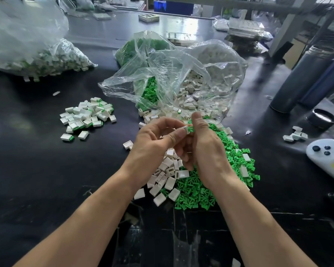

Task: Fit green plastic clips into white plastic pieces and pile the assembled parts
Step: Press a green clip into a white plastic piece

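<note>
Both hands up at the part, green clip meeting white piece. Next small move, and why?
Probably push the green plastic clip, pinched by the right hand, fully into the small white plastic piece that the left hand pinches. The two meet at the fingertips, but the clip still shows outside the piece.

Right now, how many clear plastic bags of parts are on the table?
3: big bag of assembled parts far left; green clip bag centre back; open bag spilling white pieces before it. More may sit blurred behind.

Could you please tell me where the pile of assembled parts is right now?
In the head view, the assembled pile sits on the black table to the left of the left hand, in front of the big bag.
</note>
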### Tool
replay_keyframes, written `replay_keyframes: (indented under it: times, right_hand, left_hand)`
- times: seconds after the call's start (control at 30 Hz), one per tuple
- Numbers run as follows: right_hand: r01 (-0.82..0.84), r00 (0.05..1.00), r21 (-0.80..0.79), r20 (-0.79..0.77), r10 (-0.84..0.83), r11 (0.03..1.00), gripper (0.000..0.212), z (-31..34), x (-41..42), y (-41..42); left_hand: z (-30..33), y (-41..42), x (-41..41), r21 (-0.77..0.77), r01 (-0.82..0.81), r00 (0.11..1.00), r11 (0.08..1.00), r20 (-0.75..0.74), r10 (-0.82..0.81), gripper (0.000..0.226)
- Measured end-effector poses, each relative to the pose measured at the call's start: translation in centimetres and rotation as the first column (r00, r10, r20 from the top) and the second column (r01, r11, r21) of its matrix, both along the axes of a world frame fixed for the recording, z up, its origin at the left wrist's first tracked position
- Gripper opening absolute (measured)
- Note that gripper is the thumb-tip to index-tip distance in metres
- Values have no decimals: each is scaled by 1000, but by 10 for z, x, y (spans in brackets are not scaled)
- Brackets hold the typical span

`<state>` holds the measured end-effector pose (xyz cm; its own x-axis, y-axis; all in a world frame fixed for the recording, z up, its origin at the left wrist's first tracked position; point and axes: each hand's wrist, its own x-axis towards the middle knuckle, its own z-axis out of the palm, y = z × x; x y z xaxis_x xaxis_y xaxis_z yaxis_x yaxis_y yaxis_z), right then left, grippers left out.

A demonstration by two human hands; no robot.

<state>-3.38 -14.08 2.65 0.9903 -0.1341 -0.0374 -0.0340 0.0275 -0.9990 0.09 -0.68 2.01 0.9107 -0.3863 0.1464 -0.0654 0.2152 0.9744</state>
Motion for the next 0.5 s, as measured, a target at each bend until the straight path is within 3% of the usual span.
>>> replay_keyframes:
  times: [0.27, 0.5]
  right_hand:
    - [-2, 1000, 24, -23, 3, 1000, 76, 6, 0, 9]
    - [107, 993, -15, 44, -107, 994, 67, -1, 4, 15]
  left_hand:
    - [0, -1, 1, -55, 29, 999, 998, -40, -31, 20]
    - [1, -3, 2, -99, 33, 999, 995, -30, -36, 15]
